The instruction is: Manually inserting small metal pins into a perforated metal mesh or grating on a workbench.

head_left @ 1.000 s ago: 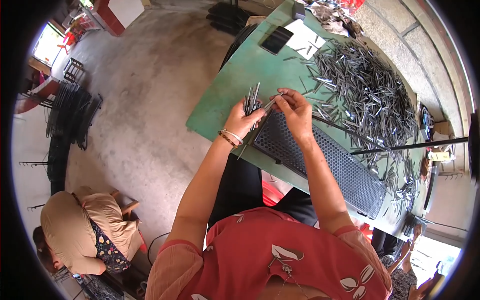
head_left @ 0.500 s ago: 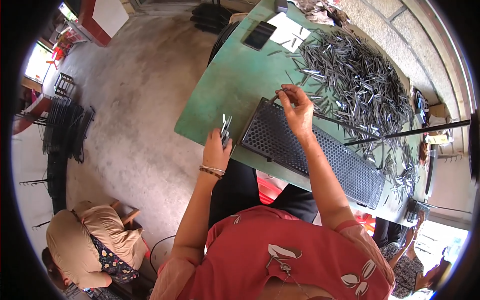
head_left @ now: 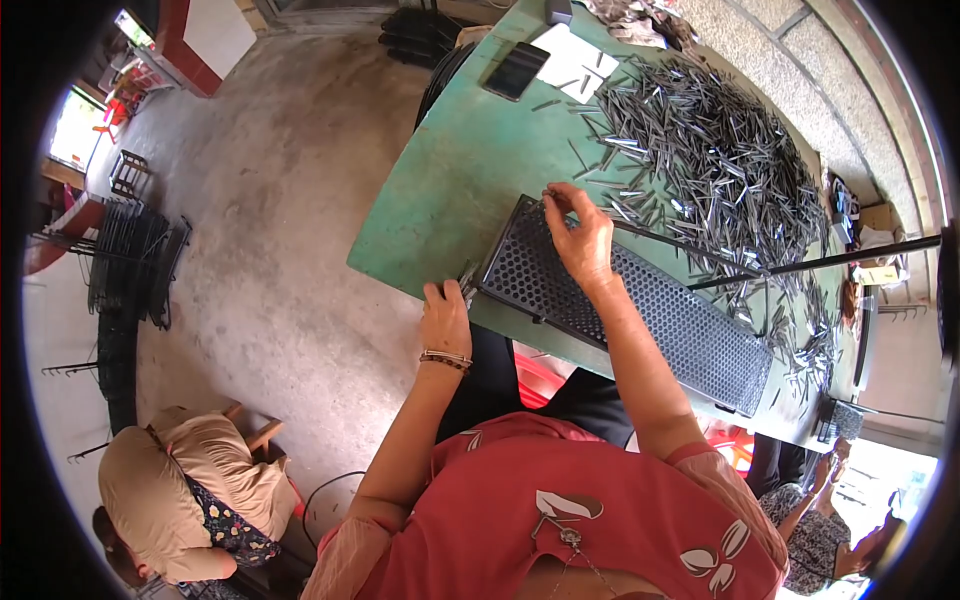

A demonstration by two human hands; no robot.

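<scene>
A long black tray (head_left: 640, 315) with a top full of round holes lies aslant along the near edge of the green table (head_left: 400, 225). Over its far left corner is my right hand (head_left: 583, 240), thumb and fingers pinched together; whatever is between the fingertips is too small to make out. At the table's edge, beside the tray's left end, my left hand (head_left: 447, 318) is closed around a few thin metal strips (head_left: 468, 280), mostly hidden by the fingers. A large heap of similar dark strips (head_left: 720, 160) spreads beyond the tray.
A phone (head_left: 516, 70) and white paper (head_left: 575, 60) lie at the table's far left. A thin black rod (head_left: 820, 263) crosses above the tray's right part. One person (head_left: 190, 490) bends over at lower left; another (head_left: 810, 530) sits at right. Black racks (head_left: 125, 255) stand leftward.
My left hand has moved right and toward the tray's left end, and its strips have tilted lower. My right hand has shifted slightly left along the tray's far corner.
</scene>
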